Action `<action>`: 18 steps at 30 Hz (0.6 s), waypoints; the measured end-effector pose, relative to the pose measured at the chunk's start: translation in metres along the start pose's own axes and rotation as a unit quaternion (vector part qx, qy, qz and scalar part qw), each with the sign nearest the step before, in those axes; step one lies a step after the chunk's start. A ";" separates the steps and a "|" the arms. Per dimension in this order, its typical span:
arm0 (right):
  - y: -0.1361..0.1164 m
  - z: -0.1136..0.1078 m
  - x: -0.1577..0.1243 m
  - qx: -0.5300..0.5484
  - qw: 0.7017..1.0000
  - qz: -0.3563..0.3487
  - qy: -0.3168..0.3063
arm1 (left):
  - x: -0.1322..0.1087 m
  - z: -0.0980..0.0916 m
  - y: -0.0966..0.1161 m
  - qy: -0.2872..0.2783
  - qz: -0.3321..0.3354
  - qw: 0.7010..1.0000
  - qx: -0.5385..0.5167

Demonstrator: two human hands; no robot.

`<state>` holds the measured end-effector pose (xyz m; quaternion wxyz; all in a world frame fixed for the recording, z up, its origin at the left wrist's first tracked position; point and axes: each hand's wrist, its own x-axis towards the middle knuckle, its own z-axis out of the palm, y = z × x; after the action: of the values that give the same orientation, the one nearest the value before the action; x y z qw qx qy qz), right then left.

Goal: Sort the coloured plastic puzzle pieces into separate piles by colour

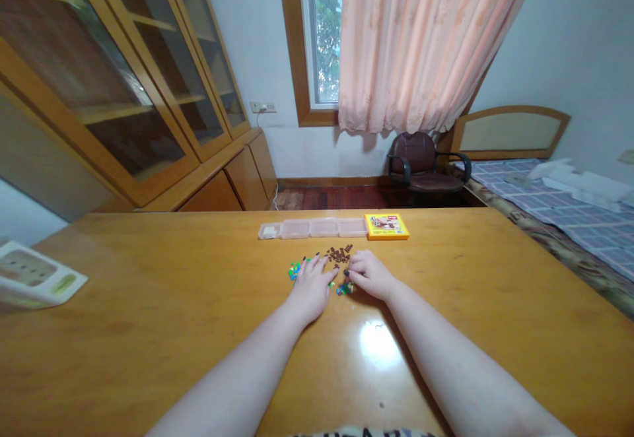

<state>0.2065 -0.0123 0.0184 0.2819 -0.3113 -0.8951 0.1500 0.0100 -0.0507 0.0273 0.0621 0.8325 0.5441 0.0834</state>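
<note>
The person's left hand [310, 285] lies spread and palm-down on the table, its fingertips just beside a scatter of tiny green and blue plastic bricks [296, 270] at its 10 o'clock. The right hand [369, 275] is loosely curled, fingertips down close to the left hand; whether it pinches anything cannot be told. A small heap of tiny brown plastic bricks [339, 254] lies at 12 o'clock between the hands, and a few tiny green and blue bricks [345, 288] sit just under the right fingers.

On the honey-coloured wooden table [148, 259], a long clear plastic compartment box [310, 228] lies open at 12 o'clock, beside a flat yellow printed box [387, 226]. A white printed carton [34, 275] rests at the table's 9 o'clock edge.

Beyond stand a glass-fronted wooden cabinet [143, 74] at 10 o'clock, a dark brown swivel chair [421, 166] at 1 o'clock, and a bed with a blue checked sheet [545, 206] at 2 o'clock.
</note>
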 end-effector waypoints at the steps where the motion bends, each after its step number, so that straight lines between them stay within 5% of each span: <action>1: -0.001 0.000 0.000 0.010 1.000 -0.014 -0.013 | 0.000 -0.001 0.000 0.005 -0.005 1.000 0.002; 13: -0.013 -0.003 0.002 -0.007 0.996 -0.028 -0.079 | -0.012 -0.021 0.013 0.019 0.022 0.999 0.029; 18: -0.012 -0.004 0.002 -0.051 0.998 0.025 -0.033 | -0.013 -0.021 0.016 0.011 0.007 0.999 0.036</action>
<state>0.2016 -0.0194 0.0278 0.2326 -0.3422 -0.9023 0.1211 0.0146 -0.0682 0.0499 0.0254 0.8372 0.5413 0.0738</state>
